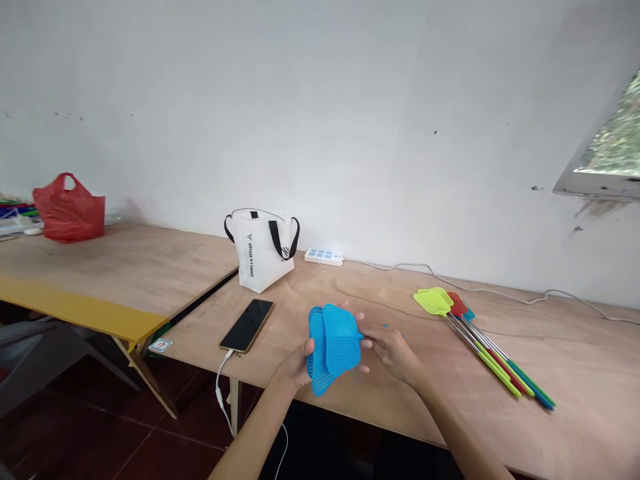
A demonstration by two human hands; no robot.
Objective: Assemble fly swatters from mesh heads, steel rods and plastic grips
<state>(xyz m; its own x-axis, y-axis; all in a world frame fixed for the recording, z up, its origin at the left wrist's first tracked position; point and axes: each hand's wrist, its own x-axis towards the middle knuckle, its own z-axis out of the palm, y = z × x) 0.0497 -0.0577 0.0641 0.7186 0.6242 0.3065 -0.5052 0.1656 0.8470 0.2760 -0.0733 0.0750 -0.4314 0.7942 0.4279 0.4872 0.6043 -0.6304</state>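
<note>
Two blue mesh fly swatter heads [343,340] are held one over the other above the table's front edge. My left hand [300,360] grips them from the left, its thumb on the near side and its fingertips showing past the right edge. At the neck of the front head, my right hand [393,350] is closed with its fingers pinched on the fly swatter. A small bit of blue shows behind that hand; the rest of the handles is hidden. To the right lie several fly swatters with yellow [434,301], red [457,305] and blue [469,313] heads.
A phone [247,325] on a white cable lies left of my hands. Behind it stand a white bag [263,257] and a power strip [323,257], whose cord runs along the wall. A red plastic bag [70,213] sits on the left table [135,260], across a gap.
</note>
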